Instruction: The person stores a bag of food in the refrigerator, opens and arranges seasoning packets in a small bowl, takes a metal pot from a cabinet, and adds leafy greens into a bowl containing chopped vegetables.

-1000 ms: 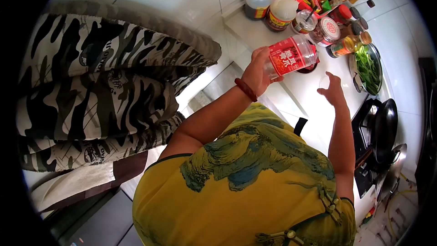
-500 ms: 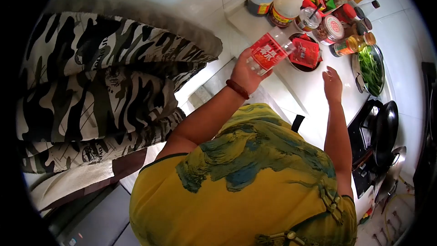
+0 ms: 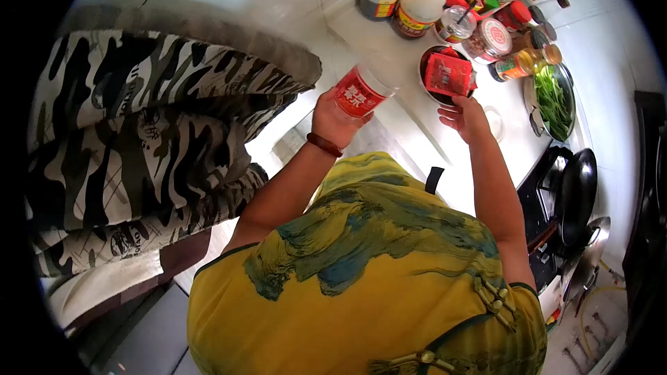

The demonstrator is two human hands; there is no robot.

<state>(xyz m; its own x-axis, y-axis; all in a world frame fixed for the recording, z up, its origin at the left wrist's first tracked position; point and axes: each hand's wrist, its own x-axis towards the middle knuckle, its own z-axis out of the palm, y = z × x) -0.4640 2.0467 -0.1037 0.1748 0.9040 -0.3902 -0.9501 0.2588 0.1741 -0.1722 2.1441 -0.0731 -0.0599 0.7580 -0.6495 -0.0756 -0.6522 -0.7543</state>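
Note:
My left hand (image 3: 335,119) is wrapped round a clear plastic jar (image 3: 361,90) with a red label, tilted with its open end up and to the right. My right hand (image 3: 467,119) is at the lower edge of a dark bowl (image 3: 425,69), fingers apart, with nothing seen in it; whether it touches the rim is unclear. Red packets (image 3: 447,73) lie in the bowl. A clear round lid (image 3: 494,123) rests on the white counter (image 3: 458,156), just right of my right hand.
Behind the bowl stand bottles (image 3: 419,10), a spice jar (image 3: 487,40) and an amber bottle (image 3: 521,64). A pan of green vegetables (image 3: 554,103) is at the right, above a black wok (image 3: 578,198) by the stove. Camouflage fabric (image 3: 153,146) fills the left.
My left hand has moved left and down with the jar, away from the bowl. My right hand has shifted left to the bowl's lower edge. The red packets have come into full view.

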